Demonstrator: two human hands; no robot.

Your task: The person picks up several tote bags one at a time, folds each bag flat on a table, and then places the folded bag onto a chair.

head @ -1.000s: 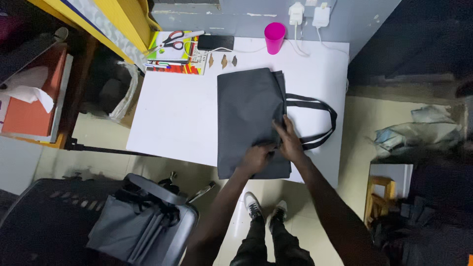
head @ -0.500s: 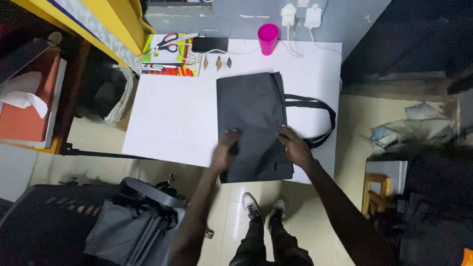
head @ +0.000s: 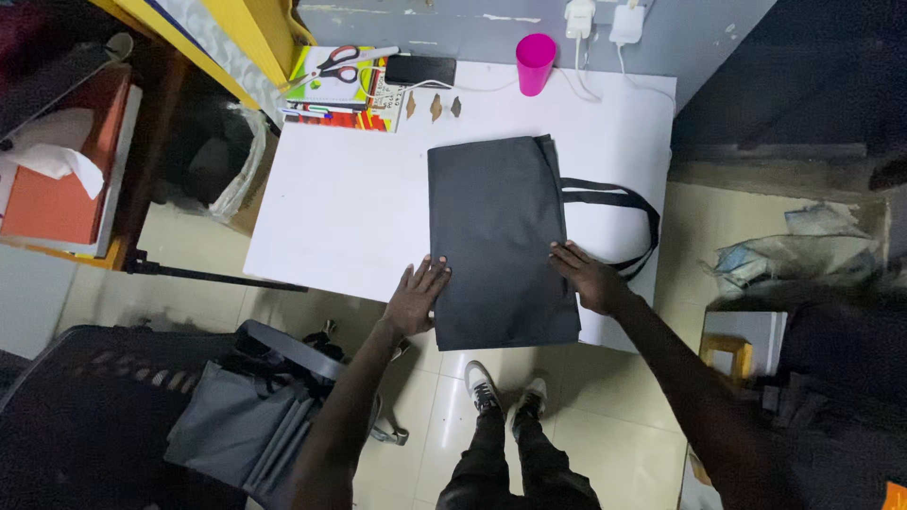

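A dark grey tote bag (head: 496, 236) lies flat on the white table (head: 350, 189), its black handles (head: 619, 222) looping out to the right. My left hand (head: 416, 295) rests flat at the bag's lower left edge, fingers spread. My right hand (head: 586, 276) presses on the bag's lower right edge, just below the handles. Neither hand grips anything.
At the table's far edge stand a pink cup (head: 535, 62), a black phone (head: 419, 69), scissors (head: 338, 62) on colourful books, and two wall chargers (head: 600, 17). A grey folded bag (head: 250, 416) lies on the floor at left. My shoes (head: 505, 389) are below the table edge.
My hands were together at the bag's lower right part. The left hand has slid left across the bag to its left edge, the right hand stays at the right edge.
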